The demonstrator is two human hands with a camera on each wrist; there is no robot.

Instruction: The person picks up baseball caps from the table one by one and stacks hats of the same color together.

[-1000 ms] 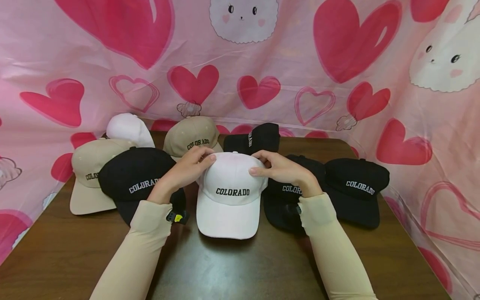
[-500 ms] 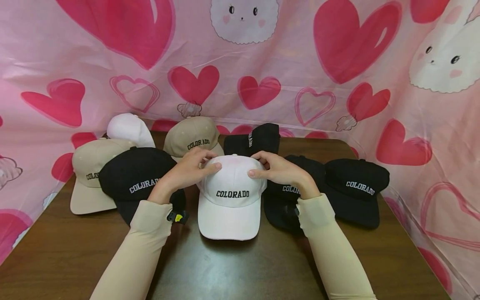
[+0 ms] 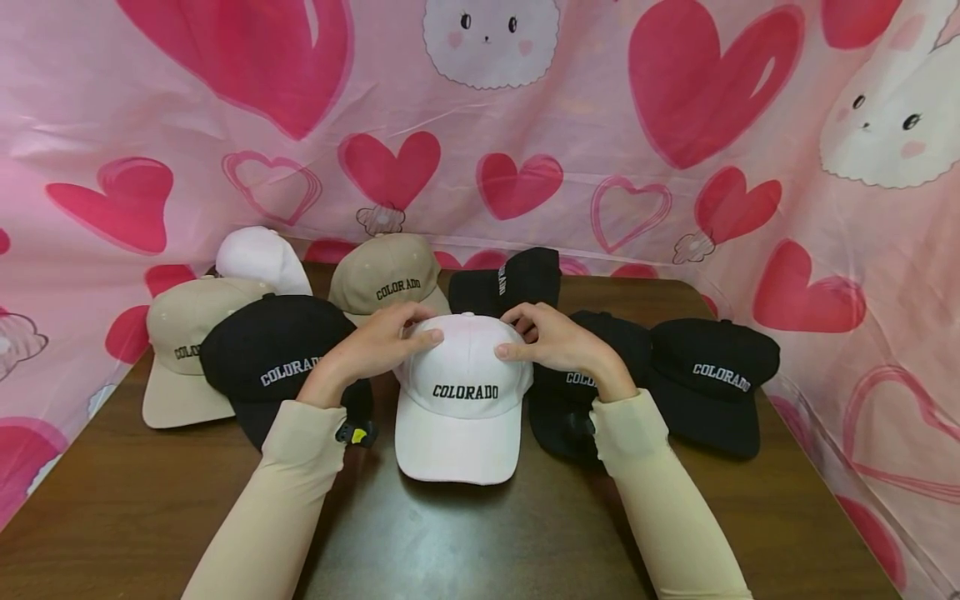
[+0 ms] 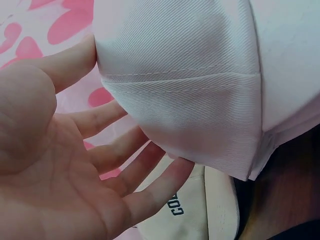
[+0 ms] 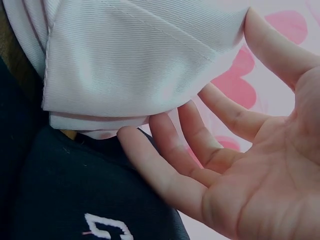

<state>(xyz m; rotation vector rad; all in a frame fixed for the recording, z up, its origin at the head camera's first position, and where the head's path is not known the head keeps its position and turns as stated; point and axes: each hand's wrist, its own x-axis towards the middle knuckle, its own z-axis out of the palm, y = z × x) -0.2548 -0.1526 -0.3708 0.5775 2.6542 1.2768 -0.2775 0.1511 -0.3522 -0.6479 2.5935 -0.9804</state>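
A white baseball cap (image 3: pixel 466 433) with dark COLORADO lettering faces me at the middle of the table, brim toward me. My left hand (image 3: pixel 387 337) holds its crown from the left, thumb on the front and fingers behind. From the other side my right hand (image 3: pixel 557 337) holds it the same way. In the left wrist view, the left fingertips (image 4: pixel 180 170) touch the cap's lower back edge. The right fingers (image 5: pixel 167 132) meet that edge in the right wrist view. Whether the brim rests on the wood cannot be told.
Left of my hands lie a black cap (image 3: pixel 273 342), a beige cap (image 3: pixel 187 387) and another white cap (image 3: pixel 258 258). A tan cap (image 3: pixel 386 267) and a black cap (image 3: pixel 528 279) sit behind. Two black caps (image 3: pixel 712 358) stand right on the brown table (image 3: pixel 450 550). A pink heart-patterned cloth (image 3: pixel 450 108) hangs behind.
The held white cap has come down slightly and toward me, with both hands moving along with it. Their hold looks the same, and the other caps have stayed put.
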